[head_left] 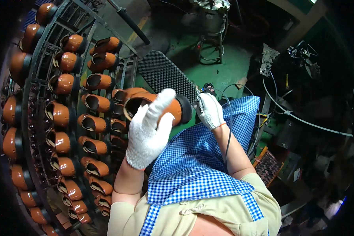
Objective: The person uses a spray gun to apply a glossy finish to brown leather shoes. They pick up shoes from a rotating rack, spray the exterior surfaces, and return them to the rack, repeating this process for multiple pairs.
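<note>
My left hand [149, 128], in a white knit glove, grips a glossy orange-brown clog [176, 111] with a black sole. The clog's dark opening faces left and its sole faces right. One gloved finger and the thumb lie across its upper; the other fingers are partly hidden. My right hand [209, 111], also gloved, is closed around a small hose-fed tool [199, 91] just right of the clog. Most of that tool is covered by the fingers, and a thin grey-blue hose [230, 129] runs from it down past my forearm.
A metal rack [27, 94] on the left carries many similar clogs [61, 117] in rows. Beyond my hands lies a black textured mat or board [165, 72]. A round stool [211, 49] stands farther back on the green floor. Hoses [303, 122] and clutter hang at right.
</note>
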Motion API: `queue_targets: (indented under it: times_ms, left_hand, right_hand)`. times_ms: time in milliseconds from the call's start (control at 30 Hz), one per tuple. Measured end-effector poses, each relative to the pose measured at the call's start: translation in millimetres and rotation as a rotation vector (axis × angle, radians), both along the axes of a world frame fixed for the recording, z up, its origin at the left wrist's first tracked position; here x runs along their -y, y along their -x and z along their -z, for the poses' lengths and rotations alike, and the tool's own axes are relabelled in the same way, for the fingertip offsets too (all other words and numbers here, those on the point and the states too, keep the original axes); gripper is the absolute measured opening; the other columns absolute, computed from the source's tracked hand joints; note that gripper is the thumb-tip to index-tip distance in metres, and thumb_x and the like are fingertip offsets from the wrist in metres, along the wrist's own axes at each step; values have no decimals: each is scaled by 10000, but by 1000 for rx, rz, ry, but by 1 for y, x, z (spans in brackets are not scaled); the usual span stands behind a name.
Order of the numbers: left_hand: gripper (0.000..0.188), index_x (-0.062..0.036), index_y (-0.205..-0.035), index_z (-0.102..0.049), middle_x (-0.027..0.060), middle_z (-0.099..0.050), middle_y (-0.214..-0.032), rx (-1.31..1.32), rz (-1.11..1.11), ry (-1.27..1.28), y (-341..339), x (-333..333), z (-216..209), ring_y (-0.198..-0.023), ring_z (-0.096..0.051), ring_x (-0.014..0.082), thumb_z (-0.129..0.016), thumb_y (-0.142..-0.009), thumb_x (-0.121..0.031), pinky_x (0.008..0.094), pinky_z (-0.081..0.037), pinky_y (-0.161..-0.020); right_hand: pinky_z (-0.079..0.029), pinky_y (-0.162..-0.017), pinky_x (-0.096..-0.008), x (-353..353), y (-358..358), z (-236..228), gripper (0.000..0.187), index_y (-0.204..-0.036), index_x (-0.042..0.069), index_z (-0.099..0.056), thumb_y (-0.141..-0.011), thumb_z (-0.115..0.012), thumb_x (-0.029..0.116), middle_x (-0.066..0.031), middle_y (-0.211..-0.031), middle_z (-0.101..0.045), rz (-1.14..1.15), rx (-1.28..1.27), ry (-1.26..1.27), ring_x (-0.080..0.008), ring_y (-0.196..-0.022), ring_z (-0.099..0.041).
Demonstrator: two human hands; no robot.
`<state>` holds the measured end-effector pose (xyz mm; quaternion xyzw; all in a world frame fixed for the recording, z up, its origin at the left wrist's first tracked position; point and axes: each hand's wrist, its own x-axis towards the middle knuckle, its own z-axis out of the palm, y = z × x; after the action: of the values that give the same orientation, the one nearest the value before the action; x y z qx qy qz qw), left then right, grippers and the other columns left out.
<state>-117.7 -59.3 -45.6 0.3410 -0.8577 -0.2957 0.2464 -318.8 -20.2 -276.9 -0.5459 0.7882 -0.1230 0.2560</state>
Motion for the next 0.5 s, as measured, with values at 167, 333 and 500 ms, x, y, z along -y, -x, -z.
queue_targets:
  times_ms: [167,333,500]
  left_hand:
    - [642,-143,-1455,-620,106,-654,-877,299,240,255,20,13,-11,-785,-624,299,-693,-850,61,403,-490,-808]
    - [622,-107,-1558,-486,191,-633,-1407,164,39,-212,17,37,9,-1241,-658,315,-621,-962,13,383,-465,-1097]
    - [622,-51,-1577,-443,163,-531,-1568,186,56,-131,21,27,10,-1436,-531,292,-606,-980,15,375,-392,-1187]
  right_hand:
    - [-540,-899,-411,1,-12,18,228,-1042,20,-721,-911,-643,190,-183,-1027,-737,-58,131,434,-331,-991,-706]
    - [-559,-703,-457,5,-22,42,145,-935,67,-738,-892,-701,200,-171,-891,-727,-106,209,399,-345,-829,-713]
    - [-552,-706,-386,-56,1,-48,170,-1029,55,-725,-992,-686,216,-127,-883,-689,140,402,580,-302,-809,-697]
